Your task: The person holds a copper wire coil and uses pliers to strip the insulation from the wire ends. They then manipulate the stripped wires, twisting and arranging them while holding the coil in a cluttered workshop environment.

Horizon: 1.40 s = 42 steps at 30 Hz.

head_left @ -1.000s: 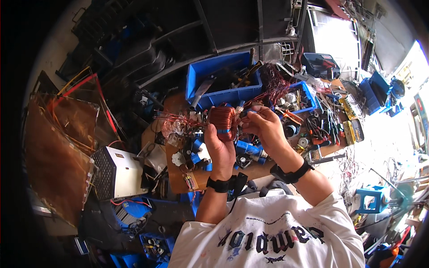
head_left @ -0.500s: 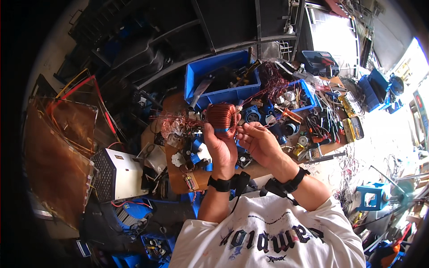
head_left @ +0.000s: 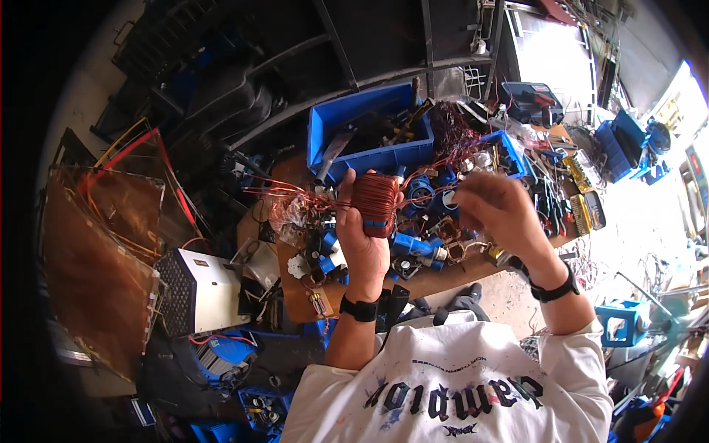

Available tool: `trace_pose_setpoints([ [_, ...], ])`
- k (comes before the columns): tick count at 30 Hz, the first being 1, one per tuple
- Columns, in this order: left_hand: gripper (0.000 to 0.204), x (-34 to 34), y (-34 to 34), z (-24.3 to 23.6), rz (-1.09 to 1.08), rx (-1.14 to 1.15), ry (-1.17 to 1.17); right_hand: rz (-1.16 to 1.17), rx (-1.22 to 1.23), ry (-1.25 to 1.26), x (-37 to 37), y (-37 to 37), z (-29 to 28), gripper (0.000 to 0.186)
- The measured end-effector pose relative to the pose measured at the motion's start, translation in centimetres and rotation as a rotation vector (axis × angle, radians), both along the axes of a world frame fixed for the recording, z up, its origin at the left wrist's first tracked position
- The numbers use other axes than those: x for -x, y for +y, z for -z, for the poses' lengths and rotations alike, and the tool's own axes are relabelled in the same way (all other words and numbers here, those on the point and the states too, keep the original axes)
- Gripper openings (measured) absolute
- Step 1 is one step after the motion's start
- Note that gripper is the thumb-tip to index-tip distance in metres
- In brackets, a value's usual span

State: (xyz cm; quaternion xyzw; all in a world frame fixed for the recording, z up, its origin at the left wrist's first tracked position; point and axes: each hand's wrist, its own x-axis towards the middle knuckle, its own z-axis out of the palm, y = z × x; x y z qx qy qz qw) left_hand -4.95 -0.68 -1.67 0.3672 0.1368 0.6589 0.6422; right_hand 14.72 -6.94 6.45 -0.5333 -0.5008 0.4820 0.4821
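Note:
My left hand [head_left: 362,245] grips a coil [head_left: 375,198] of copper-coloured wire with a blue band near its lower end. Long loose red wires [head_left: 284,190] trail from the coil over the bench to the left, and more run out to its right. My right hand [head_left: 502,218] is raised to the right of the coil, apart from its body; its bent fingers are smeared by motion, so whether they pinch a wire is unclear.
A cluttered wooden bench [head_left: 413,275] carries a blue crate [head_left: 369,155], a smaller bin [head_left: 515,153], tools and blue fittings [head_left: 413,247]. A white metal case [head_left: 210,288] and brown panel [head_left: 100,266] stand left; a blue stool [head_left: 620,325] is at right.
My right hand has pulled away from the coil, up and to the right. The coil has shifted slightly rightward and turned in my left hand.

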Motion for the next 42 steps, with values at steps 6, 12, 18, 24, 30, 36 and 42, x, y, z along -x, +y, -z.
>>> trace_pose_setpoints([
  [6, 0.06, -1.0, -0.6, -0.4, 0.096, 0.116, -0.06, 0.12, -1.017, -1.094, -1.2, 5.0, -0.9, 0.021],
  [12, 0.064, -1.5, -1.5, -1.7, 0.134, 0.214, -0.096, -0.098, -0.606, -1.146, -1.9, 4.1, -1.3, 0.018],
  [18, 0.064, -1.8, -2.1, -2.1, 0.181, 0.219, -0.118, -0.076, -0.712, -1.235, -1.7, 3.0, -2.6, 0.008],
  [24, 0.065, -1.7, -2.4, -1.9, 0.218, 0.216, -0.133, -0.038, -0.621, -1.264, -0.3, 0.8, -2.8, 0.011],
  [30, 0.066, -1.7, -2.7, -1.9, 0.227, 0.207, -0.09, 0.005, -0.619, -1.298, 0.8, -0.3, -2.6, 0.006],
  [36, 0.064, -1.7, -3.1, -2.1, 0.22, 0.23, -0.115, -0.008, -0.607, -1.327, 1.8, -1.0, -2.4, 0.006],
  [42, 0.066, -1.6, -3.2, -1.4, 0.179, 0.162, -0.034, 0.011, -0.618, -1.314, 2.8, -1.5, -2.1, 0.009],
])
